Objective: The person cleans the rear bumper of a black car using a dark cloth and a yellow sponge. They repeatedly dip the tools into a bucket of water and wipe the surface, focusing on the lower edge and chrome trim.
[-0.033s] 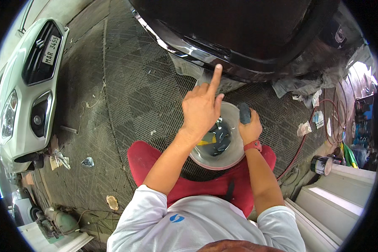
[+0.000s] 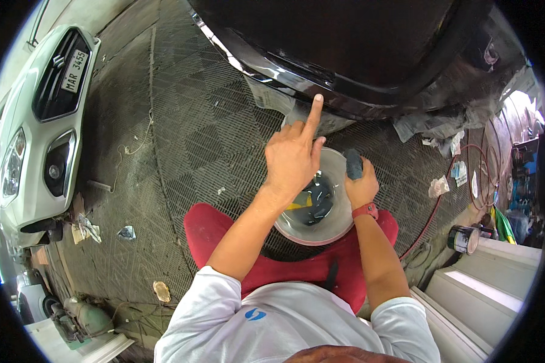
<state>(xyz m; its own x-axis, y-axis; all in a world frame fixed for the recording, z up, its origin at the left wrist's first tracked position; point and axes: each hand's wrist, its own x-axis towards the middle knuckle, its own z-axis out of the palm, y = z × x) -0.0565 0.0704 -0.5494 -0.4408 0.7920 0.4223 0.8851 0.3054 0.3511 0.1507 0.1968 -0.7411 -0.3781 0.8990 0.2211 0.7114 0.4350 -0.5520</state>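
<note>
left hand: the bare left hand (image 2: 289, 158) was at the middle of the frame, index finger stretched upward, thumb apart, other fingers bent; its palm faced away, so whether it gripped anything could not be told.
index fingertip: it overlapped the edge of the glossy black car body panel (image 2: 369, 100) at the upper centre; touching or just short of it could not be told.
right hand: the bare right hand (image 2: 362, 189), right of centre, was clasped around the dark grey oblong block (image 2: 354, 163); the fingers covered the block's lower end.
basin: the round translucent whitish basin (image 2: 340, 221) was just below the centre, between the knees; the left hand and forearm hid part of its left side.
basin contents: dark glossy pieces (image 2: 321, 202) and a flat yellow piece (image 2: 301, 201) lay inside, their outlines hard to separate amid the shine.
black car: the top of the frame cut it off; crumpled grey sheeting (image 2: 430, 125) hung along its lower edge at upper right.
white car: the white car (image 2: 27, 151) filled the left edge, cropped by the curved rim.
right side: the thin red hose (image 2: 433, 218) ran toward coils too tangled to trace.
</note>
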